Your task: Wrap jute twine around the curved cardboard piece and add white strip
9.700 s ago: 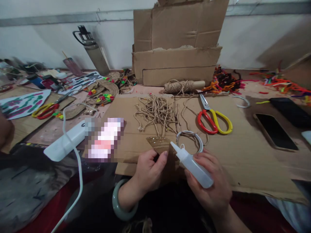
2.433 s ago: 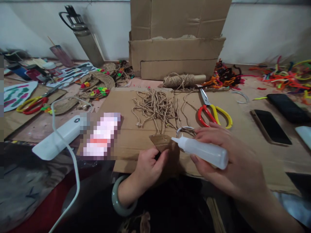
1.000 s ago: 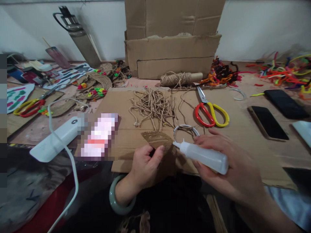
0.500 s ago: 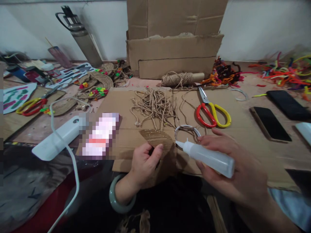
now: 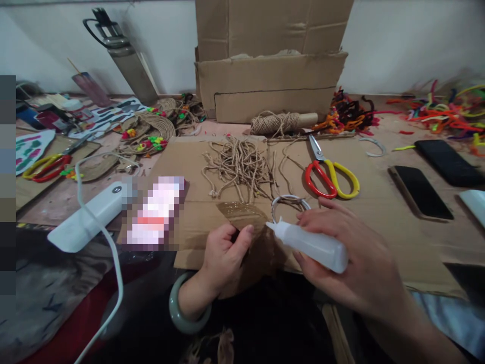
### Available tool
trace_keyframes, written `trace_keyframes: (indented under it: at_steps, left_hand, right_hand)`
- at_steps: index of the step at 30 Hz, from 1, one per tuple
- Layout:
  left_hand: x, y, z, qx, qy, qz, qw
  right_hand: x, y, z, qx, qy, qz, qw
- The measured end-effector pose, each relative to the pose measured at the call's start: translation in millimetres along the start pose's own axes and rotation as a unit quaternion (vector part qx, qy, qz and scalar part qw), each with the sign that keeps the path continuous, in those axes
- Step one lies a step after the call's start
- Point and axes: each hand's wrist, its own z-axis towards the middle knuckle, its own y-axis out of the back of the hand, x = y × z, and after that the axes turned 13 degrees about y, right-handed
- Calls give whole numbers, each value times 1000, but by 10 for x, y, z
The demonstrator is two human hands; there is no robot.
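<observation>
head view: left hand (image 5: 223, 255) low centre of frame, wrist bent up, grip clamped on a brown cardboard piece (image 5: 246, 222) with thumb on top, glossy patch on its upper face. right hand (image 5: 352, 263) lower right, fingers wrapped tight around a white glue bottle (image 5: 310, 244) lying near level, nozzle pointing left and touching the piece's right edge. both over a cardboard sheet (image 5: 379, 222) on the counter. twine strands (image 5: 238, 167) above centre, scissors (image 5: 329, 174) to the right of them. open cardboard box (image 5: 271, 88) at top centre, contents not clear.
</observation>
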Motion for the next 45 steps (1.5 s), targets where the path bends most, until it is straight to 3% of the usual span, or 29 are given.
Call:
trace_keyframes:
  at_steps: [10,16,23,29,34,37,39,42,45]
  left_hand:
    - [27,-6,0,-12,-4,5,1000]
    - [-7,10,-2,-7,-40,30,999]
    - [29,-2,-5,-5,2,-19,1000]
    - [23,15,-4,-13,3,-10,1000]
    - [63,-6,-14,-20,32,-83,996]
    - [74,-33,-12,-31,59,-155,986]
    - [71,-44,-4,-40,66,-187,979]
    - [84,-50,19,-44,76,-207,974]
    - [136,-52,40,-45,83,-228,969]
  right_hand:
    - [16,17,-27,21,5,-1,1000]
    - [4,-24,34,-8,-9,-7,1000]
    - [52,20,-81,30,-1,4,1000]
    - [44,-4,-37,5,-2,1,1000]
    - [50,-11,-152,-12,-45,60,997]
    - [107,-126,-285,-120,-131,212,961]
    - [175,-277,-352,-208,-180,344,898]
    - [285,-533,-380,-237,-207,456,833]
    - [350,-701,-346,-262,-216,472,813]
